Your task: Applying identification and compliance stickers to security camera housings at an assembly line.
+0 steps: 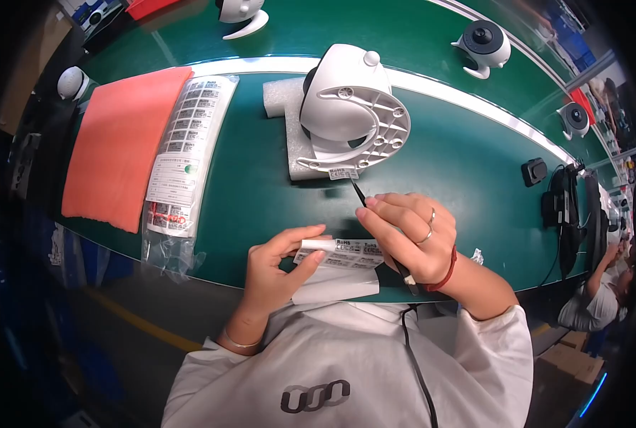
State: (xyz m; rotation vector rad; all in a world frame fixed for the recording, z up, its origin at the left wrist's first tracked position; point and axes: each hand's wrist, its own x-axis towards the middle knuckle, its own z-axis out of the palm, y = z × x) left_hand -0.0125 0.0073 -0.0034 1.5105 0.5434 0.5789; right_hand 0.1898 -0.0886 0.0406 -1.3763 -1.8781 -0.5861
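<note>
My left hand (pixel 278 267) pinches the left edge of a white sheet of small printed labels (pixel 343 260) lying at the near edge of the green table (pixel 467 164). My right hand (pixel 410 235) grips black tweezers (pixel 359 192); their tip points up toward a small label on the base of a white dome camera (pixel 353 107). The camera lies tipped on a white foam pad (pixel 289 125), its round ribbed base facing me.
An orange mat (pixel 121 143) and a clear bag of label sheets (pixel 186 153) lie to the left. Other white cameras (pixel 483 44) stand on the far belt. A black adapter (pixel 534 171) and cables are at right. Another person (pixel 603 296) sits at far right.
</note>
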